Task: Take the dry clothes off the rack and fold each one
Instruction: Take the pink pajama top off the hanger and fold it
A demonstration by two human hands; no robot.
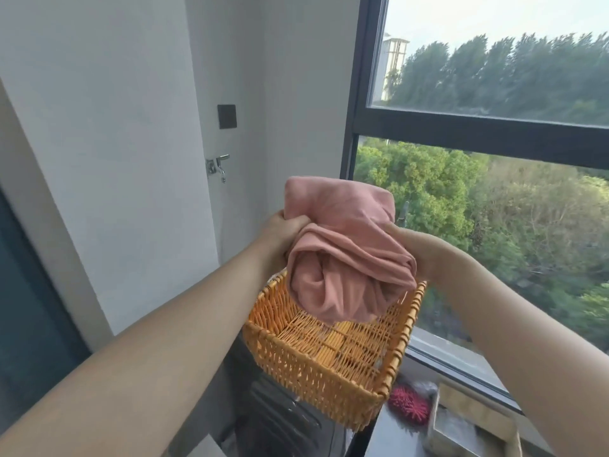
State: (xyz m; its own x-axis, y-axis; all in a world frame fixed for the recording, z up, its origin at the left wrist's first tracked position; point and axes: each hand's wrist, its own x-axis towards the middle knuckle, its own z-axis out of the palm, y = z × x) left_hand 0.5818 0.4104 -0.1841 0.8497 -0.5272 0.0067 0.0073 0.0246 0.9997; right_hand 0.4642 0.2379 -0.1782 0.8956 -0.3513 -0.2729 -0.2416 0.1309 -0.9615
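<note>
White wall w/ a tap [217, 166] on the left, big window [494, 77] on the right, trees outside. Step in hand, as I read it: the pink garment [342, 252] is bundled, only roughly folded, & about to go into the wicker basket [313, 374] below it. Left hand [285, 232] grips its left edge, fingers curled into the fabric. Right hand [415, 249] holds the right side, thumb on top, other fingers hidden under the fabric. The garment hangs between both hands. Its low end dips just inside the basket's far half, and I can't tell if it touches the bottom. No rack in view.

To do it well: the fold looks loose, w/ creases & a sagging middle, so prob. best to square it up before letting go. Lower w/ both hands level, lay it flat on the basket floor, and release only once it rests, or it'll slump open.
</note>
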